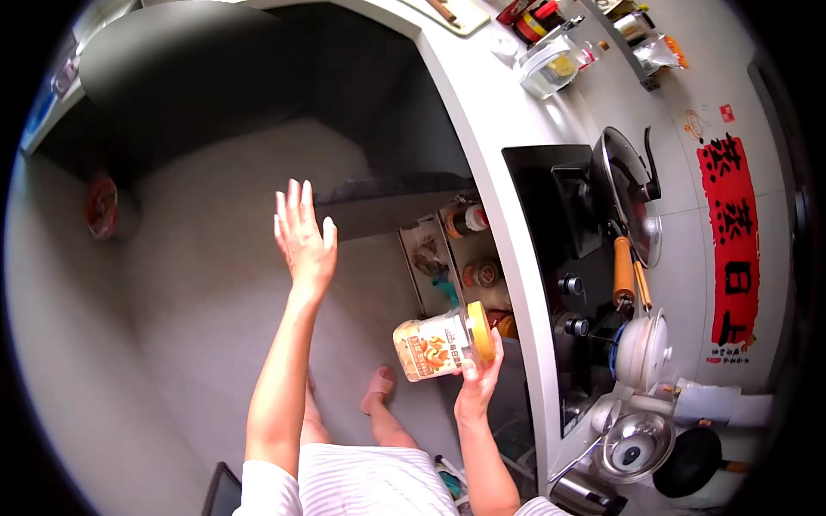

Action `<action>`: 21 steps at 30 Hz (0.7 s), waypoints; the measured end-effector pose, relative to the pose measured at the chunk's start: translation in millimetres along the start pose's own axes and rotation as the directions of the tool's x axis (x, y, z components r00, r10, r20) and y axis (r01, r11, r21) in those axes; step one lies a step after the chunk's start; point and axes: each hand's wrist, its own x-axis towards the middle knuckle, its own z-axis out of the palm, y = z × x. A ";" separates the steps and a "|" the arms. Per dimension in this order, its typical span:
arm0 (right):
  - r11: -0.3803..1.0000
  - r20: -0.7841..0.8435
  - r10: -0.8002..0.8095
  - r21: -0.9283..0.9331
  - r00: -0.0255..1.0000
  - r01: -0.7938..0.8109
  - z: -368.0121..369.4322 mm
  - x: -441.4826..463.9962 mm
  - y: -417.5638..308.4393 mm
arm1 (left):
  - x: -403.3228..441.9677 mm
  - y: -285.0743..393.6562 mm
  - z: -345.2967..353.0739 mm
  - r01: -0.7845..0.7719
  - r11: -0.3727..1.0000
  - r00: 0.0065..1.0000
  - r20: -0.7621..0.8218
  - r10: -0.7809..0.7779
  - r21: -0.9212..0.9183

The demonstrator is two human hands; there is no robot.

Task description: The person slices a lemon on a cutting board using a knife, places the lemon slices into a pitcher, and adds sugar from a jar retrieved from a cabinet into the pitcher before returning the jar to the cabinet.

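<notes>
A clear plastic jar [430, 346] with a yellow lid and a printed label lies tilted sideways in my right hand [479, 383], whose fingers wrap round it near the lid. Up and to the left, my left hand [304, 241] is raised over the floor, fingers stretched out and touching nothing. Just beyond the jar, a pulled-out rack [422, 267] under the counter holds several bottles and jars.
Along the right runs a white counter [486, 129] with a black stove [551, 202], a lidded wok [624, 189], a white pot [641, 351] and a steel bowl [633, 447]. A glass pitcher [547, 70] stands farther back. A bin [103, 208] is on the left.
</notes>
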 end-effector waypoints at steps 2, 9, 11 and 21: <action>0.995 0.010 -0.054 0.082 0.998 0.053 25.3 -1.8 -21.8 | 17.3 -33.0 5.2 -0.009 0.993 0.987 0.160 0.028 -0.119; 0.985 -0.009 -0.107 0.135 0.994 0.107 76.3 -9.1 -88.3 | -2.9 -26.2 -38.7 -0.047 0.979 0.956 0.277 0.103 -0.200; 0.986 -0.034 -0.137 0.094 0.990 0.140 80.2 -11.4 -101.4 | -27.1 -24.7 -50.1 0.014 0.966 0.924 0.374 0.086 -0.258; 0.949 0.038 -0.294 -0.104 0.955 0.297 81.8 1.3 -154.2 | -57.3 36.6 -113.0 0.454 0.739 0.687 0.724 0.066 -0.498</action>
